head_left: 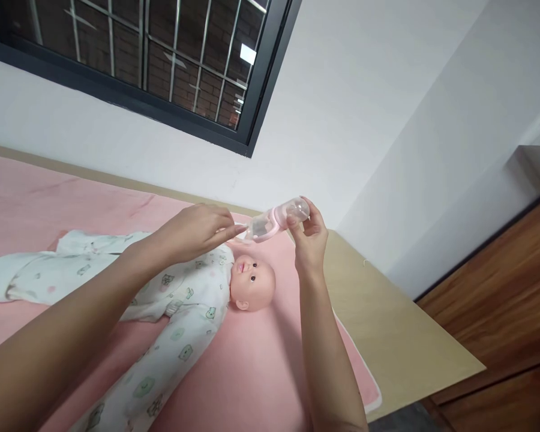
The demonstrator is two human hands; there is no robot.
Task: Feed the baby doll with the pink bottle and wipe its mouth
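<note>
A clear baby bottle (262,226) with a pink band and a transparent domed cap is held tilted above the doll's head. My left hand (202,231) is closed at the bottle's left end, its thumb lying along the side; most of its other fingers are hidden. At the capped end, my right hand (311,231) grips the dome between thumb and fingers. Below the bottle lies a baby doll (254,285) on its back, its bald head toward the right. White printed clothing (180,294) covers its body and limbs.
The doll rests on a pink mat (243,366) over a pale wooden tabletop (387,324). A dark-framed window (247,114) with metal bars is in the white wall behind. Brown wooden furniture (513,300) stands at the right, past the table's edge.
</note>
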